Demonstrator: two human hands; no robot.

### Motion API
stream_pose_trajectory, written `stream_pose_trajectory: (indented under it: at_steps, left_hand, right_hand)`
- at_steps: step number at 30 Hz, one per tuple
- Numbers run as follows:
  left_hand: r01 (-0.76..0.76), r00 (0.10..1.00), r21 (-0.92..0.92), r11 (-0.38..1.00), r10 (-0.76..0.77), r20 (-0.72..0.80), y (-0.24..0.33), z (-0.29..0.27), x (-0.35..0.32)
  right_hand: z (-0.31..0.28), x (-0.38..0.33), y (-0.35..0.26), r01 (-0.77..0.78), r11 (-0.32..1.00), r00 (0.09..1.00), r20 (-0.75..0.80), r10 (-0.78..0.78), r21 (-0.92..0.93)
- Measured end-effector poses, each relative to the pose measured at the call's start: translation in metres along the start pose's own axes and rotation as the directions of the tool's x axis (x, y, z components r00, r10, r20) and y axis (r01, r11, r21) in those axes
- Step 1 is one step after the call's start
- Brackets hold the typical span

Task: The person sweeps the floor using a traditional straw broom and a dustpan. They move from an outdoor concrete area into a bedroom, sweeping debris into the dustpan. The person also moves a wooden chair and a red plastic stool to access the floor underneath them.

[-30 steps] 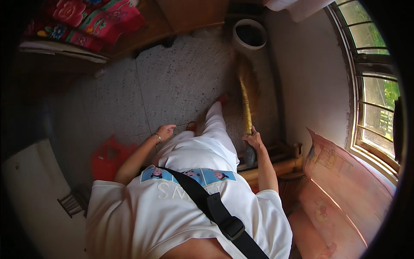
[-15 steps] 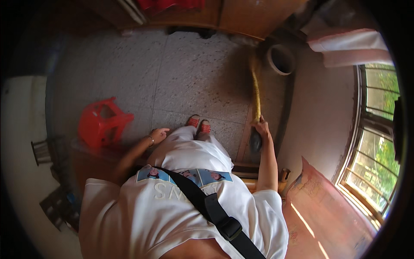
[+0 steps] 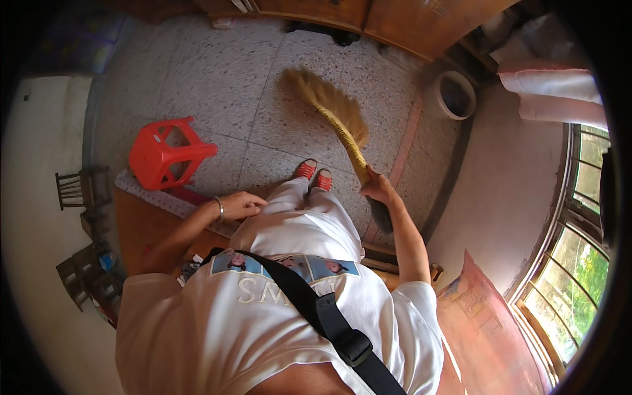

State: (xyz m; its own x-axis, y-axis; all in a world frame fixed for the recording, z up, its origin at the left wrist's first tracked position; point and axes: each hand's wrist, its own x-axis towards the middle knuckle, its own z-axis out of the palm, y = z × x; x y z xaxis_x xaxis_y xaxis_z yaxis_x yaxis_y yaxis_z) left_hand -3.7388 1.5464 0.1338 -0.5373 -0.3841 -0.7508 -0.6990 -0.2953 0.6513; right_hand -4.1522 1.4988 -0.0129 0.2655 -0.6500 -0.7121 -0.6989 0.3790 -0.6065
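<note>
My right hand is wrapped around the yellow bound handle of a broom. The handle's dark end sticks out below my fist. Ahead of my feet, the broom's wide straw bristles fan out over the speckled floor, slightly smeared by motion. My left hand, with a bracelet at its wrist, rests beside my waist near my thigh. Nothing is in it, and its fingers are loosely stretched with the index finger out. To its left a red plastic stool stands on the floor.
A whitish bin stands by the right wall. Wooden cabinets line the far side, with a dark object at their foot. Wooden chairs are at the left. A barred window is on the right.
The broom's bristles have swung left, from beside the bin to the floor ahead of my feet. My right hand has shifted slightly left, still gripping the handle. The view has shifted a little.
</note>
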Motion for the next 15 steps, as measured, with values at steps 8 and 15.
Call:
stream_pose_trajectory:
  at_steps: [8, 15]
  left_hand:
    - [0.001, 0.999, 0.142, 0.990, 0.006, -0.054, -0.033, 0.015, 0.060]
    - [-0.092, 0.993, 0.302, 0.949, 0.064, 0.104, -0.080, 0.011, 0.081]
  right_hand:
    - [0.028, -0.149, 0.046, -0.045, 0.921, 0.964, -0.226, 0.143, 0.388]
    - [0.109, -0.179, 0.043, -0.083, 0.569, 0.758, -0.318, 0.569, 0.818]
